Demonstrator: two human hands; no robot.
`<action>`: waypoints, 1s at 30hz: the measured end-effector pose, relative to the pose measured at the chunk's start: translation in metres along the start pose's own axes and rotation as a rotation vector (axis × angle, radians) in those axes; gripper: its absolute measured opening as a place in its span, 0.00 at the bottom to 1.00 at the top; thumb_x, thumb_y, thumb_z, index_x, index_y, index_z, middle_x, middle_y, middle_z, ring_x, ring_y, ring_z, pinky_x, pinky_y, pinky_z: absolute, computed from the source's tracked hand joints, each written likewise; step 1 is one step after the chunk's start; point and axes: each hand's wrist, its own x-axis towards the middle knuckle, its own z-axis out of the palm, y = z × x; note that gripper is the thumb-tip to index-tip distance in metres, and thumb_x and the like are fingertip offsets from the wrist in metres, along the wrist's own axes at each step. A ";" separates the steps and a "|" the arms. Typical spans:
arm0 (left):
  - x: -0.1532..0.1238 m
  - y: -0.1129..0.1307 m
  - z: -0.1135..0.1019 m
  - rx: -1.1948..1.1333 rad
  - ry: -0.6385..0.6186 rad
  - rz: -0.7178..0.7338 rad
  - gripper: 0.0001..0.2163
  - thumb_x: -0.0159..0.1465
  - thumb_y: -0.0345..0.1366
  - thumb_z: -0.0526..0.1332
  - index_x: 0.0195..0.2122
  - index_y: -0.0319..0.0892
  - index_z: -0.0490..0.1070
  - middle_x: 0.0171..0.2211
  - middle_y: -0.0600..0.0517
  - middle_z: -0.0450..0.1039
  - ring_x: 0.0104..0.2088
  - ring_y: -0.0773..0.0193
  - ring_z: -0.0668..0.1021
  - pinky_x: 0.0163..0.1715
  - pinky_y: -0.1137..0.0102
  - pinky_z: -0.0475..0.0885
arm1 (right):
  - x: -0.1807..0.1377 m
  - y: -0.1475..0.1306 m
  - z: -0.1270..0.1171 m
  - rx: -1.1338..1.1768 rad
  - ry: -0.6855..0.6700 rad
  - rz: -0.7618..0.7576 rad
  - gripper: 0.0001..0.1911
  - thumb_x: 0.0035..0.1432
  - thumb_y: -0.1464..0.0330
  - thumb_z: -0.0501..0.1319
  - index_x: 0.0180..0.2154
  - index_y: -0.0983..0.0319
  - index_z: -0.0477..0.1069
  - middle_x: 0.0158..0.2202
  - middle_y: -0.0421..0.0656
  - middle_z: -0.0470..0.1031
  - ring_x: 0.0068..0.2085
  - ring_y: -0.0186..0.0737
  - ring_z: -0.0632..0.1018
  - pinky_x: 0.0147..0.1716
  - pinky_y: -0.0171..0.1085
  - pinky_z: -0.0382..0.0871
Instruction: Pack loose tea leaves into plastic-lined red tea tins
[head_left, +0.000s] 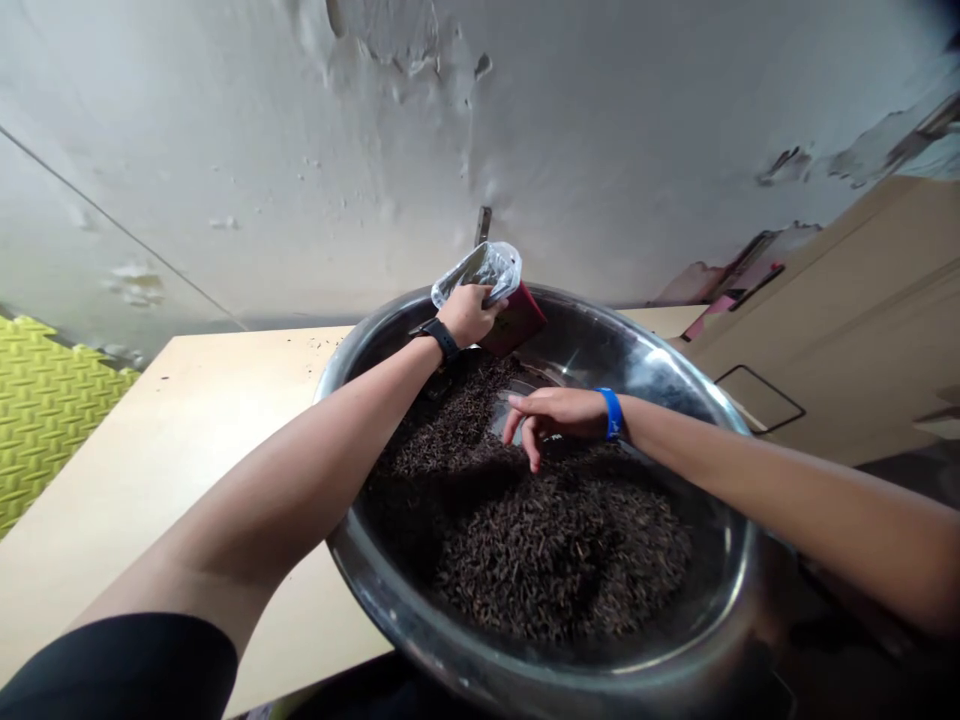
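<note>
My left hand, with a dark band on its wrist, grips the rim of a dark red container lined with a clear plastic bag. The container is tilted against the far inside of a wide steel basin. Dark loose tea leaves are heaped in the near part of the basin, with more on the far left side. My right hand, wearing a blue wristband, hovers over the leaves with its fingers apart and holds nothing visible. Bare metal shows beside its fingertips.
The basin stands on a pale wooden tabletop against a peeling grey wall. A few dark crumbs lie left of the basin. Yellow foam matting is at the far left. A beige panel stands at the right.
</note>
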 end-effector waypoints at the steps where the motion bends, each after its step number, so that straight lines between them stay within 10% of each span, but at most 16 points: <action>1: 0.000 0.000 0.001 0.010 -0.006 -0.003 0.14 0.59 0.41 0.53 0.31 0.35 0.71 0.25 0.48 0.71 0.29 0.64 0.72 0.31 0.72 0.63 | 0.002 0.007 -0.002 -0.015 0.072 0.018 0.28 0.57 0.51 0.46 0.37 0.70 0.69 0.26 0.48 0.74 0.31 0.39 0.76 0.37 0.40 0.65; 8: -0.001 0.003 0.002 0.033 -0.050 0.014 0.15 0.59 0.42 0.52 0.32 0.35 0.72 0.24 0.48 0.70 0.26 0.65 0.69 0.29 0.71 0.62 | 0.032 0.039 0.002 -0.340 0.279 0.020 0.33 0.53 0.47 0.46 0.49 0.65 0.63 0.50 0.50 0.66 0.47 0.41 0.70 0.45 0.39 0.63; 30: -0.027 0.062 0.035 0.254 -0.617 0.303 0.14 0.59 0.44 0.50 0.38 0.45 0.71 0.31 0.47 0.73 0.31 0.59 0.75 0.29 0.70 0.65 | 0.024 0.033 0.023 -0.827 -0.049 -0.012 0.45 0.45 0.43 0.52 0.59 0.60 0.50 0.59 0.47 0.52 0.58 0.49 0.56 0.56 0.44 0.48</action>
